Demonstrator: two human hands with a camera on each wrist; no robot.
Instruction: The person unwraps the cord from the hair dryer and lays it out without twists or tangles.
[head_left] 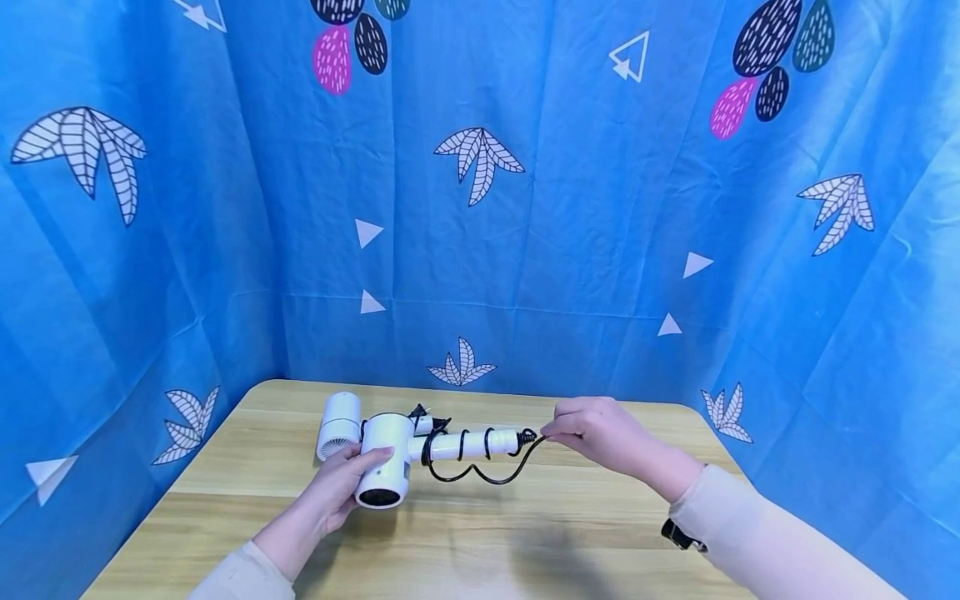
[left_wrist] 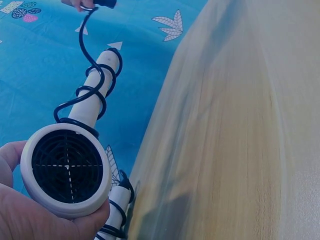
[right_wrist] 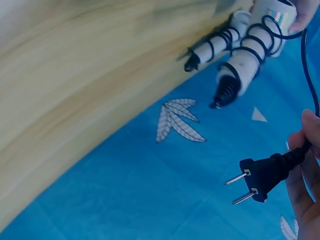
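My left hand grips the barrel of a white hair dryer and holds it above the table, its handle pointing right. In the left wrist view the dryer's round dark grille faces the camera. A black cord winds loosely around the handle. Out to the right, my right hand pinches the cord near its end. The black two-pin plug sticks out past those fingers in the right wrist view. Another white hair dryer, its own cord wrapped on the handle, sits behind the held one.
The light wooden table spans the lower part of the head view. Blue patterned cloth hangs behind it and on both sides. A black band shows at the right sleeve.
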